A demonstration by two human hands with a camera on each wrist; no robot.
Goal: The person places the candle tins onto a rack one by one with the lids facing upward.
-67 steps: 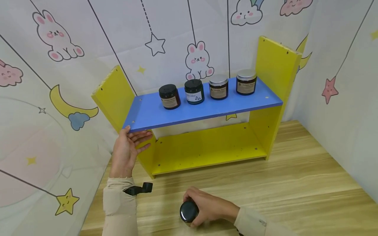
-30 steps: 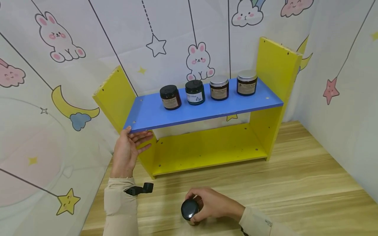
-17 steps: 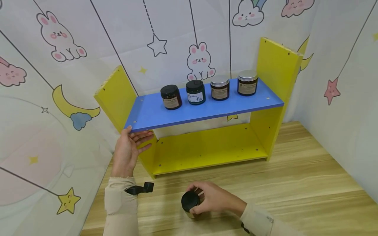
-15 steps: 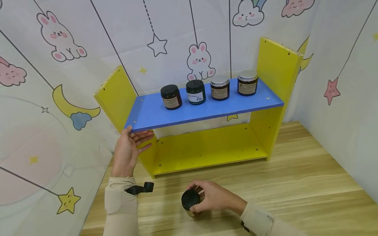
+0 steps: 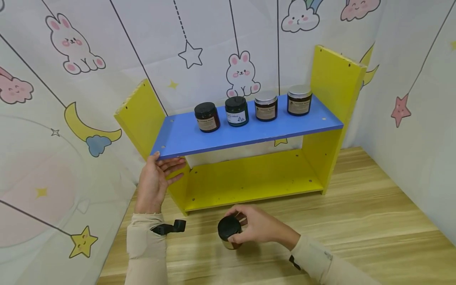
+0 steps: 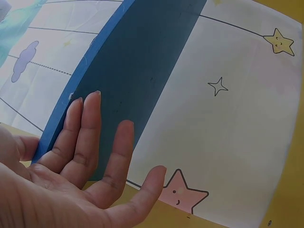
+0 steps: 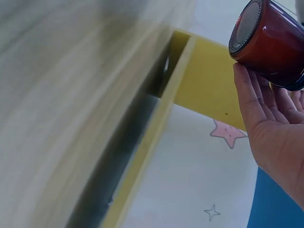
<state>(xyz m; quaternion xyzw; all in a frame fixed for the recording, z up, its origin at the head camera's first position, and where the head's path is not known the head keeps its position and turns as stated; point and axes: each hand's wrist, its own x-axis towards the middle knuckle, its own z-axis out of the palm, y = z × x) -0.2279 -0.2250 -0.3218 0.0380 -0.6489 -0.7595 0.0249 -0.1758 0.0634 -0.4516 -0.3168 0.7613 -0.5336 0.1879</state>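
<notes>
In the head view my right hand (image 5: 260,225) grips an amber glass candle jar (image 5: 230,241) with a black lid, thumb and fingers round its side. The right wrist view shows this jar's base (image 7: 248,26) raised off the table, the fingers along its glass. My left hand (image 5: 154,182) holds the front left corner of the blue shelf board (image 5: 178,136), thumb on top and fingers spread beneath. Its fingers (image 6: 90,128) lie against the board's underside in the left wrist view. Several lidded candle jars, among them a green one (image 5: 236,114), stand in a row on the board.
Yellow side panels (image 5: 336,81) rise at both ends of the shelf unit, above the blue board. A yellow bottom board (image 5: 246,178) runs below it. The unit stands on a wood-grain table (image 5: 384,221), before a cartoon-printed backdrop (image 5: 199,23).
My right hand has taken a firmer hold of the jar's side and carried it up and forward, nearer the shelf unit. The left hand keeps its hold on the board's corner.
</notes>
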